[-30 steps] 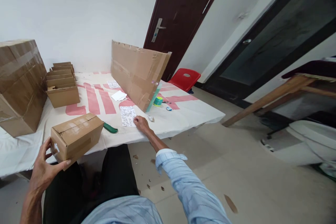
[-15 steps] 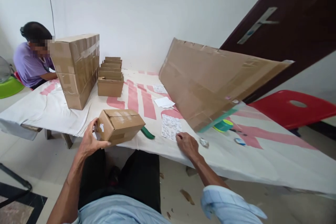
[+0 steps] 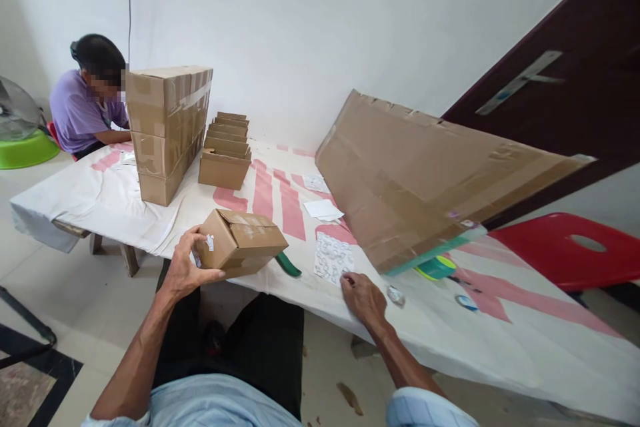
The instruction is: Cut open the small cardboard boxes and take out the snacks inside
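Observation:
My left hand (image 3: 186,270) grips the near end of a small taped cardboard box (image 3: 245,241) that rests at the front edge of the cloth-covered table (image 3: 95,203). My right hand (image 3: 364,299) lies on the table with its fingertips bent onto the lower right corner of a printed sticker sheet (image 3: 332,257). A green-handled tool (image 3: 289,265) lies between the box and the sheet. A small clear object (image 3: 395,295) sits just right of my right hand.
A big cardboard sheet (image 3: 425,177) stands on edge at the right, a green tape roll (image 3: 436,267) under its end. Stacked large boxes (image 3: 167,127) and a row of small open boxes (image 3: 225,157) stand behind. Another person (image 3: 87,107) sits at the far left. A red stool (image 3: 575,250) is at the right.
The camera swung left, bringing the far left of the table and the seated person into view. My left hand keeps its hold on the small box; my right hand stays at the sticker sheet.

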Motion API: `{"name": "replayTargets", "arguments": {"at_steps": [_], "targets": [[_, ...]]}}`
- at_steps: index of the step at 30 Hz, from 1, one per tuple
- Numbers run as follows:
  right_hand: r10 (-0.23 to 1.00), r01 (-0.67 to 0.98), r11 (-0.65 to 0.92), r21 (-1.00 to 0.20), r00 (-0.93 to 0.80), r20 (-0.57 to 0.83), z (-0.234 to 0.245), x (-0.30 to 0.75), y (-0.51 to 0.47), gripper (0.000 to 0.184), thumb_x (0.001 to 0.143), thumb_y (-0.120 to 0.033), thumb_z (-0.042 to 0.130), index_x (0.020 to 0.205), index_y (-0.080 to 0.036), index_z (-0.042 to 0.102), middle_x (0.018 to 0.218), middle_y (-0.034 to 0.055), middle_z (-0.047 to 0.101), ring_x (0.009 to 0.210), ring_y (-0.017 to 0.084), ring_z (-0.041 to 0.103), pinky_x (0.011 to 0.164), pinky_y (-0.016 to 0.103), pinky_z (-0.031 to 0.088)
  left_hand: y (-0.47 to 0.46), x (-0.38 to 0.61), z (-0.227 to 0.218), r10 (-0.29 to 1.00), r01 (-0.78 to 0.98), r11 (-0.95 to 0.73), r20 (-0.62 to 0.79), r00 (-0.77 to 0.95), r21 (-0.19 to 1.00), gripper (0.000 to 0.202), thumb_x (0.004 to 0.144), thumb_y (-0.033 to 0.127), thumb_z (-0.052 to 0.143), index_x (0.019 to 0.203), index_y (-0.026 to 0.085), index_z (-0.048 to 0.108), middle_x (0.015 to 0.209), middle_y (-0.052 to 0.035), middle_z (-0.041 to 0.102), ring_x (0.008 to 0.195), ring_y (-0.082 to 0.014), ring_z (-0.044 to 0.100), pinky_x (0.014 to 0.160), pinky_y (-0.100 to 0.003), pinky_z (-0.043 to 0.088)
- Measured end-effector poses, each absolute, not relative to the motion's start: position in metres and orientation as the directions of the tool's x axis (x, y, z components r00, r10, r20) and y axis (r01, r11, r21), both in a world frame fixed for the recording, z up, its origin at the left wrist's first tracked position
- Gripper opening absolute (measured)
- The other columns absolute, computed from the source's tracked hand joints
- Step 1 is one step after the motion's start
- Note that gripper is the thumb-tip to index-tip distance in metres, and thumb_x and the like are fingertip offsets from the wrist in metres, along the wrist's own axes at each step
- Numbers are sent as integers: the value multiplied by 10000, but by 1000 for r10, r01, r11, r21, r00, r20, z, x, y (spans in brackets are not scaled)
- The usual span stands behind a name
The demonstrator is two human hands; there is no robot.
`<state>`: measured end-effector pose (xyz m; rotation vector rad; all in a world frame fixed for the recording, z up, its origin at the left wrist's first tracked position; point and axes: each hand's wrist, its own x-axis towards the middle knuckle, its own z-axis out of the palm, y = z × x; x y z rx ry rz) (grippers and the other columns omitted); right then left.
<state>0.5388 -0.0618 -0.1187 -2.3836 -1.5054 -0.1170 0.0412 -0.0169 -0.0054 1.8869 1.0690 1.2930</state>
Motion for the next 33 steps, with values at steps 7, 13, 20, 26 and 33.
{"name": "replayTargets", "arguments": {"at_steps": [7,13,20,26,33], "targets": [[849,875,-420,-240,472,236,-122,538,-64,262,947,-307,527,955,-168,748,1061,131,759,909,235,660,755,314,422,-19,42,-5,859,285,-511,472,198,811,530,638,371,965,1028,217,640,1548,-184,540,1475,-401,494,1209,-558,370],[844,872,-393,-290,468,262,-122,537,-66,238,939,-294,527,927,-174,733,1025,127,746,891,239,649,748,322,419,-19,41,-11,854,286,-519,480,199,805,737,645,413,979,1297,264,669,1587,-170,514,1503,-398,471,1247,-578,333],[794,820,-479,-314,557,242,-120,534,-68,252,964,-270,540,1099,-162,723,978,124,751,807,228,625,695,313,370,-16,40,-17,850,272,-527,489,197,805,704,654,445,980,1273,267,697,1599,-171,497,1516,-396,453,1255,-582,327],[771,797,-482,-363,583,257,-120,540,-66,284,951,-272,523,1132,-156,708,1032,141,747,851,243,635,713,317,385,-15,33,-13,834,235,-545,490,253,805,679,698,411,942,1292,255,653,1573,-166,493,1510,-387,444,1219,-550,382],[745,805,-400,-438,564,356,-114,551,-65,218,849,-379,529,773,-209,642,845,131,693,800,272,588,717,354,410,-5,10,-26,915,249,-371,305,266,895,879,639,311,871,1424,262,479,1531,-148,526,1457,-384,492,1156,-577,417]]}}
